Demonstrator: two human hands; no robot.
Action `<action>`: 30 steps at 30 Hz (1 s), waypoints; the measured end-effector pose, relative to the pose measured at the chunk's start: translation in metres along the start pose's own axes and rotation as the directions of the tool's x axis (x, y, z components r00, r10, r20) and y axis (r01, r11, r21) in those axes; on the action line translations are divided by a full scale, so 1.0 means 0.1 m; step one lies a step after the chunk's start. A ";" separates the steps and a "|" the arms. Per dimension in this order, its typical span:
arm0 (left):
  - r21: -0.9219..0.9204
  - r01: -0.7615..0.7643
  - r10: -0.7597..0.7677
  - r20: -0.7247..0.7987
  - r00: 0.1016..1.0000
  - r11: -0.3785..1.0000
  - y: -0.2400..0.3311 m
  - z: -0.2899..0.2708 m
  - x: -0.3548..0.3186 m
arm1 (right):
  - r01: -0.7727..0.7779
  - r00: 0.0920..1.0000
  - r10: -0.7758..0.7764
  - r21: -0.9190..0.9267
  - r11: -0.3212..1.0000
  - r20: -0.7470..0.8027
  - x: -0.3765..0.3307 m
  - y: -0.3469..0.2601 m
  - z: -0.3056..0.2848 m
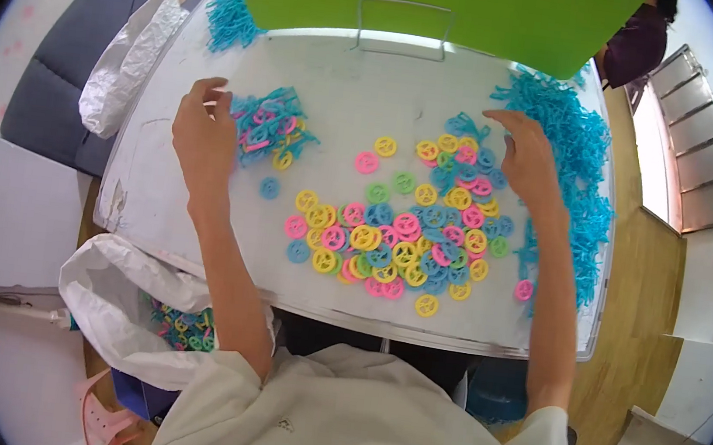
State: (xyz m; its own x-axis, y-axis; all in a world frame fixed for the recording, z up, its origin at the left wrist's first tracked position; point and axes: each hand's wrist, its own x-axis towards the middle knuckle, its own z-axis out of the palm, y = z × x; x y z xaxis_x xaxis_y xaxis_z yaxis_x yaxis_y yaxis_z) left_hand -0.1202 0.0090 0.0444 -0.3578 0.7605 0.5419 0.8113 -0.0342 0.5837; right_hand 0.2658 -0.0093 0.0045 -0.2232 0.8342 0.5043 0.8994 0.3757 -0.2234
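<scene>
My left hand hovers at the left of the table with its fingers curved and apart, holding nothing that shows. Right beside it lies a small mixed pile of blue plastic strips and coloured wheels. On the other side, my right hand is open, index finger stretched out over the edge of a blue strip cluster. Between my forearms spreads a heap of small spoked plastic wheels in pink, yellow, blue and green. A large heap of blue strips lies just past my right hand, partly behind my forearm.
A green panel with a wire handle stands along the table's far side. More blue strips lie at the far left. A white sack with coloured pieces hangs near my left elbow. Another person's dark sleeve shows far right.
</scene>
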 end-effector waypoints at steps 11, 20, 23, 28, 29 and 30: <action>0.309 -0.040 -0.201 0.707 0.678 0.950 -0.03 -0.13 -0.50 | -0.050 0.949 0.005 0.137 0.989 0.314 0.21 0.08 0.22; 0.177 -0.018 -0.127 0.768 0.628 0.984 0.00 -0.20 -0.52 | -0.519 0.831 0.479 0.705 0.483 0.284 -0.06 -0.27 -0.15; 0.094 -0.058 -0.042 0.808 0.588 0.994 -0.07 -0.14 -0.54 | -0.532 0.787 0.492 0.814 0.233 0.373 -0.20 -0.35 -0.13; -0.158 0.172 0.013 0.771 0.637 0.972 0.30 -0.15 -0.46 | -0.548 0.746 0.419 0.835 -0.057 0.518 -0.30 -0.48 -0.10; -0.358 0.295 0.046 0.702 0.711 0.886 0.47 -0.06 -0.47 | -0.535 0.741 0.432 0.841 -0.082 0.514 -0.32 -0.49 -0.10; -0.440 0.348 0.091 0.717 0.691 0.828 0.63 0.05 -0.46 | -0.521 0.739 0.437 0.846 -0.111 0.513 -0.32 -0.52 -0.10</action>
State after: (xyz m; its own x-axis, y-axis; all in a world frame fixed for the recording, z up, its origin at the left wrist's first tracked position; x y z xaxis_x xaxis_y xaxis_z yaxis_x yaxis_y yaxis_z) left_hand -0.0507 -0.0249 0.0537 0.1586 0.9873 -0.0061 0.3435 -0.0493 0.9379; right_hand 0.2302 -0.0593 0.0079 0.0350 0.9877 -0.1524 -0.3013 -0.1349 -0.9440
